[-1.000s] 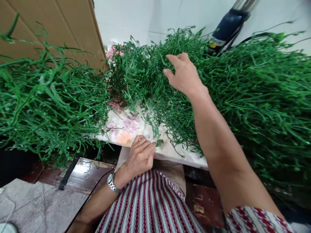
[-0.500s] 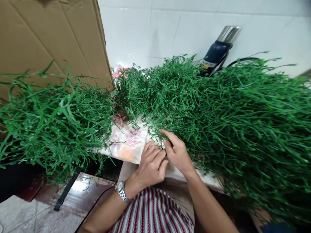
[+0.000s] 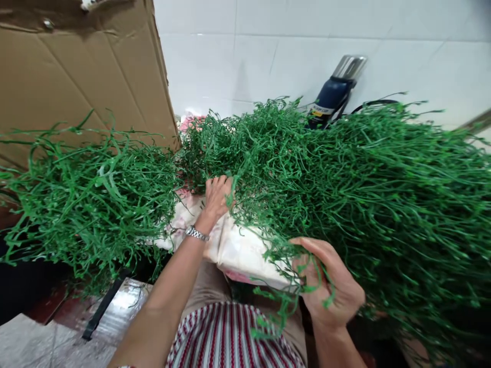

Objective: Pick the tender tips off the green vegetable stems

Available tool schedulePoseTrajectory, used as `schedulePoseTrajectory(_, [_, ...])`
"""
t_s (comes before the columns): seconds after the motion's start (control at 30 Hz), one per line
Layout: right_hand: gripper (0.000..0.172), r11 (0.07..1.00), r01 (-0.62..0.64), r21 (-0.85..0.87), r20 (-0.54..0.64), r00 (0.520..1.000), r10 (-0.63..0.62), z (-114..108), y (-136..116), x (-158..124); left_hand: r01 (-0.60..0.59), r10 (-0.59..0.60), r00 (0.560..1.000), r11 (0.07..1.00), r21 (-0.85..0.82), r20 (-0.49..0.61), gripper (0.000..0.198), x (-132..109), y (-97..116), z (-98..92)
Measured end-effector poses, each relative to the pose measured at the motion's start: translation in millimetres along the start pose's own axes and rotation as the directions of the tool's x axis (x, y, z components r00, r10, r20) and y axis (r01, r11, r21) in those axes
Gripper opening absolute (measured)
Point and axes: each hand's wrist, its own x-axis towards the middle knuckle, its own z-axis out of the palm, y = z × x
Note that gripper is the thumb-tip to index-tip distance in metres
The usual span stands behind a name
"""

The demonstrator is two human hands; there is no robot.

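Observation:
My left hand (image 3: 219,195) reaches forward to the near edge of the middle heap of thin green stems (image 3: 276,148). Its fingers are bent with their tips hidden, and a few blurred stems run beside the thumb. Nearer to me, my right hand (image 3: 332,286) is closed around a small loose bunch of green stems (image 3: 282,301) that droops toward my lap. Beneath lies a pale, flower-patterned cloth or sheet (image 3: 249,250), scattered with stem bits. A separate heap of the same greens (image 3: 103,199) spreads on the left.
A cardboard box (image 3: 95,76) stands at the back left. Against the white tiled wall (image 3: 287,56) leans a dark blue flask (image 3: 330,94) with a silver cap. The right side holds a large mass of long green stems (image 3: 414,199). A striped apron (image 3: 233,337) covers my lap.
My hands were close together at the cloth's middle. The left has moved forward to the heap, while the right has drawn back toward me and to the right with a bunch of stems.

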Motion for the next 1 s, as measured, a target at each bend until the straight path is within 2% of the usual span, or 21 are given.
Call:
schedulePoseTrajectory(0.07, [0.037,0.999,0.045,-0.008,0.024,0.999,-0.044,-1.1,-0.4,3.3,-0.007,0.007,1.000,1.000,-0.008,-0.006,0.039,-3.2,0.8,-1.9])
schedulePoseTrajectory(0.17, [0.040,0.998,0.039,-0.040,0.010,0.999,-0.038,1.6,6.4,7.6,-0.050,0.048,0.997,0.998,-0.029,-0.058,0.045,-18.2,1.1,-9.5])
schedulePoseTrajectory(0.27, [0.040,0.999,0.025,-0.024,-0.012,1.000,-0.025,5.3,14.2,8.8,-0.070,0.061,0.985,0.996,-0.051,-0.162,0.048,-46.5,-1.1,-14.5])
schedulePoseTrajectory(0.33, [0.038,1.000,0.000,-0.008,-0.042,0.999,-0.001,8.5,18.7,10.1,-0.060,0.048,0.984,0.996,-0.065,-0.170,0.049,-70.7,-1.6,-15.4])
schedulePoseTrajectory(0.43, [0.035,0.998,-0.066,-0.024,-0.063,0.996,0.065,15.6,27.8,14.9,-0.065,0.060,0.997,0.993,-0.095,-0.055,0.051,-107.3,1.5,-17.4])
schedulePoseTrajectory(0.53, [0.032,0.987,-0.144,-0.077,0.026,0.989,0.146,23.7,40.2,19.7,-0.056,0.066,0.994,0.992,-0.111,0.082,0.052,-135.3,4.7,-22.9])
schedulePoseTrajectory(0.63, [0.034,0.978,-0.187,-0.090,0.066,0.979,0.193,28.1,51.3,23.2,0.029,0.001,0.979,0.989,-0.143,0.205,0.052,-152.4,-0.7,-31.6])
schedulePoseTrajectory(0.7, [0.035,0.979,-0.186,-0.080,0.058,0.980,0.191,28.2,55.0,26.0,0.100,-0.050,0.974,0.971,-0.219,0.223,0.046,-158.5,-7.9,-39.6])
schedulePoseTrajectory(0.8, [0.034,0.985,-0.158,-0.075,0.069,0.984,0.163,27.6,53.9,30.9,0.170,-0.146,0.985,0.929,-0.328,0.096,0.024,-161.0,-10.7,-55.6])
schedulePoseTrajectory(0.87, [0.033,0.987,-0.136,-0.080,0.104,0.984,0.144,29.7,49.1,32.6,0.149,-0.171,0.985,0.913,-0.380,-0.024,0.018,-158.6,-0.1,-67.0])
schedulePoseTrajectory(0.93, [0.031,0.991,-0.109,-0.079,0.158,0.980,0.121,35.4,41.8,31.9,0.047,-0.117,0.983,0.905,-0.422,-0.140,0.023,-153.3,19.9,-74.6])
schedulePoseTrajectory(1.0, [0.030,0.994,-0.086,-0.062,0.213,0.972,0.097,44.5,32.9,29.0,-0.092,0.047,0.991,0.917,-0.387,-0.125,0.038,-146.0,42.8,-73.9])
